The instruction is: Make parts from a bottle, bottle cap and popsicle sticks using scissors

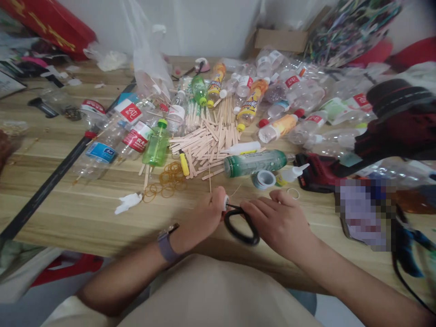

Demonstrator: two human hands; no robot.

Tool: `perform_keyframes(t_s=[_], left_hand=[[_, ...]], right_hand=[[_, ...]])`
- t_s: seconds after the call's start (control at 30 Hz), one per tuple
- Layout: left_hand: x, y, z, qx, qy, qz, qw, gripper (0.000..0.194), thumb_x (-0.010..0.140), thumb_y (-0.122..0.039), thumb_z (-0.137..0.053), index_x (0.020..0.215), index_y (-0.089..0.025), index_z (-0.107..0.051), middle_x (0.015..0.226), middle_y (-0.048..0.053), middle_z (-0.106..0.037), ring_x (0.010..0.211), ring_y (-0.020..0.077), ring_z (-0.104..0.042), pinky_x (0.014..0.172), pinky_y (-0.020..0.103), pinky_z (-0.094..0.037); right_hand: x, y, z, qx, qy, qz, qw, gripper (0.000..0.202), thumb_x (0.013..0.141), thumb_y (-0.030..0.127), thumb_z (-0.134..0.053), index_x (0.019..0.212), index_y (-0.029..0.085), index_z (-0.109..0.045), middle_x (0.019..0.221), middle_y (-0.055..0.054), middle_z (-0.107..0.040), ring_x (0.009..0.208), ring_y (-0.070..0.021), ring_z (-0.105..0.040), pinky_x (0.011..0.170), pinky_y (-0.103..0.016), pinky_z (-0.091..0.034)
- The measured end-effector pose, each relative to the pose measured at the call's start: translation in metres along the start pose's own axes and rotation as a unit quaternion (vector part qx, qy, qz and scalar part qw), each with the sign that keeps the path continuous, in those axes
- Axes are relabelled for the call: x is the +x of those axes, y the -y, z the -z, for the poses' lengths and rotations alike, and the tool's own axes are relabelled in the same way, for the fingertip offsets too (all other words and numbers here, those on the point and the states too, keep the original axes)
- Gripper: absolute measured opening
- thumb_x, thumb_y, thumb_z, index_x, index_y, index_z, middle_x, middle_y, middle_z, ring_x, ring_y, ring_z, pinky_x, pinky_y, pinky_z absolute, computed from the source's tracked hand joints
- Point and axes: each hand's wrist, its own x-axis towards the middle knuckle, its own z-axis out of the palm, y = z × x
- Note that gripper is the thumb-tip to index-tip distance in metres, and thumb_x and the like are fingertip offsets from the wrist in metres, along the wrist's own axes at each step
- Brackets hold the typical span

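Observation:
At the table's front edge my left hand (208,210) is closed around a small white bottle cap (225,202). Black-handled scissors (254,239) are gripped in my right hand (277,222), their thin end touching the cap; most of the blades are hidden. A thin wooden stick (209,168) stands out just beyond my left hand. Nearby lie a pile of rubber bands (170,179), a yellow-handled tool (184,162) and a green-labelled plastic bottle (255,163). A small glue bottle (293,175) and a grey ring-shaped piece (265,180) sit past my right hand.
Flat wooden sticks (204,143) are heaped mid-table, with many plastic bottles around and behind them. A red-and-black power tool (316,175) and a blurred-out phone (364,218) lie on the right. A dark strip (51,184) crosses the left side. White scrap (127,203) lies near it.

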Motion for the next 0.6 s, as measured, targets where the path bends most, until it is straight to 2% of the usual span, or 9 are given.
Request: perform_keyframes(t_s=[0.07,0.13,0.17,0.27,0.33,0.37,0.43,0.5,0.6], left_hand=[[-0.005,0.0,0.0,0.015,-0.037,-0.011,0.999,0.036,0.098,-0.026,-0.016,0.069,-0.024,-0.038,0.06,-0.001,-0.049,0.059,0.0151,-0.048,0.057,0.028,-0.039],[-0.007,0.002,0.0,0.028,-0.06,-0.041,0.997,0.037,0.098,-0.029,-0.015,0.068,-0.025,-0.037,0.058,-0.001,-0.046,0.057,0.0161,-0.046,0.058,0.03,-0.037],[-0.007,0.003,0.002,0.033,-0.061,-0.063,0.996,0.036,0.097,-0.032,-0.018,0.066,-0.025,-0.036,0.057,-0.001,-0.045,0.056,0.0163,-0.045,0.057,0.031,-0.036],[-0.005,0.009,0.007,0.04,-0.053,-0.124,0.99,0.035,0.095,-0.037,-0.025,0.063,-0.026,-0.036,0.055,0.0,-0.045,0.055,0.0169,-0.045,0.056,0.032,-0.035],[-0.003,0.011,0.01,0.039,-0.049,-0.154,0.986,0.039,0.095,-0.042,-0.025,0.064,-0.025,-0.041,0.056,0.001,-0.049,0.056,0.0174,-0.048,0.057,0.033,-0.037],[-0.002,0.011,0.011,0.035,-0.048,-0.164,0.985,0.041,0.095,-0.044,-0.025,0.065,-0.024,-0.045,0.058,0.002,-0.052,0.058,0.0177,-0.05,0.059,0.033,-0.039],[-0.001,0.011,0.012,-0.007,-0.041,-0.154,0.987,0.041,0.097,-0.045,-0.029,0.076,-0.021,-0.054,0.066,0.003,-0.059,0.064,0.0171,-0.055,0.062,0.031,-0.043],[-0.002,0.01,0.012,-0.1,-0.021,-0.106,0.989,0.033,0.099,-0.044,-0.039,0.097,-0.018,-0.06,0.076,0.002,-0.063,0.067,0.015,-0.058,0.062,0.027,-0.046],[-0.005,0.008,0.012,-0.234,0.014,-0.058,0.97,0.037,0.093,-0.046,-0.059,0.117,-0.018,-0.059,0.086,0.001,-0.065,0.071,0.0129,-0.059,0.061,0.022,-0.047]], right_hand=[[0.002,0.004,-0.002,0.088,0.038,-0.053,0.994,0.035,0.105,0.023,-0.036,0.077,0.017,-0.057,0.07,-0.004,-0.067,0.058,-0.0139,-0.059,0.059,-0.03,-0.039],[0.004,0.008,-0.004,0.252,0.129,-0.141,0.949,0.037,0.106,0.034,-0.034,0.077,0.018,-0.052,0.068,-0.002,-0.068,0.052,-0.0121,-0.06,0.05,-0.025,-0.042],[0.005,0.01,-0.004,0.345,0.182,-0.19,0.901,0.039,0.105,0.041,-0.033,0.078,0.019,-0.05,0.066,-0.002,-0.067,0.049,-0.0119,-0.06,0.046,-0.023,-0.043],[0.008,0.011,-0.002,0.562,0.286,-0.314,0.71,0.049,0.094,0.064,-0.044,0.078,0.019,-0.049,0.063,-0.004,-0.067,0.043,-0.0121,-0.056,0.04,-0.022,-0.042],[0.011,0.008,-0.002,0.615,0.297,-0.349,0.642,0.055,0.084,0.071,-0.057,0.077,0.017,-0.052,0.061,-0.005,-0.066,0.04,-0.0109,-0.053,0.039,-0.021,-0.041],[0.011,0.006,-0.001,0.627,0.294,-0.358,0.627,0.057,0.08,0.073,-0.062,0.077,0.016,-0.053,0.061,-0.005,-0.066,0.04,-0.0108,-0.053,0.039,-0.021,-0.041],[0.013,0.002,0.0,0.615,0.266,-0.357,0.651,0.059,0.078,0.073,-0.065,0.076,0.016,-0.053,0.06,-0.004,-0.066,0.042,-0.0105,-0.055,0.041,-0.02,-0.042],[0.013,-0.001,0.001,0.596,0.226,-0.356,0.683,0.058,0.079,0.072,-0.067,0.076,0.016,-0.053,0.061,-0.003,-0.066,0.045,-0.0093,-0.056,0.043,-0.018,-0.043],[0.01,-0.003,0.006,0.601,0.209,-0.353,0.686,0.056,0.082,0.071,-0.066,0.076,0.016,-0.053,0.061,-0.003,-0.066,0.045,-0.0084,-0.056,0.043,-0.017,-0.043]])
